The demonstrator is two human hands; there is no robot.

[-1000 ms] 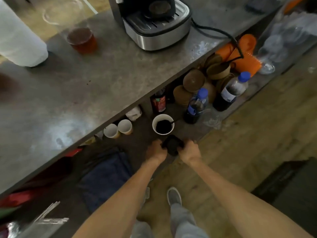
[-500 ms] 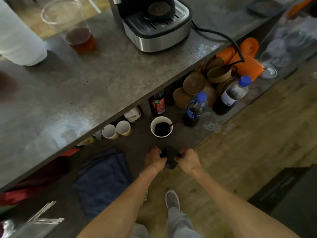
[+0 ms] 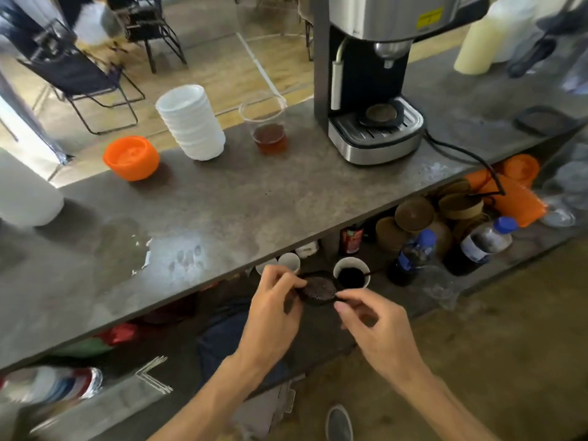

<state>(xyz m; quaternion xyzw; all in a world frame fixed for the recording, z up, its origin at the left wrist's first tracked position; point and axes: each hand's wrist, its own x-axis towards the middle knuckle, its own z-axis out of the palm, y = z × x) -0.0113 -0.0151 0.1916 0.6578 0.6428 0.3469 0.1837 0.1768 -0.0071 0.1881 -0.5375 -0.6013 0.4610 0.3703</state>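
Note:
A small round black filter basket (image 3: 318,290) with a perforated bottom hangs in front of the counter's edge. My left hand (image 3: 273,310) pinches its left rim and my right hand (image 3: 372,326) pinches its right rim. Just behind it, on the lower shelf, stands a white paper cup (image 3: 351,276) holding dark coffee grounds and a stirrer. The coffee machine (image 3: 372,84) stands on the grey counter (image 3: 222,211) at the back right, with another round basket (image 3: 381,113) lying on its drip tray.
On the counter stand a clear cup of brown liquid (image 3: 269,132), a stack of white bowls (image 3: 191,122), an orange bowl (image 3: 132,157) and a white jug (image 3: 490,36). Bottles (image 3: 413,253), brown lids and orange cups crowd the lower shelf. A power cord (image 3: 467,157) hangs over the counter edge.
Both hands have risen with the black basket, from low near the floor up to the counter's edge. The view has tilted up, so the whole coffee machine and counter show.

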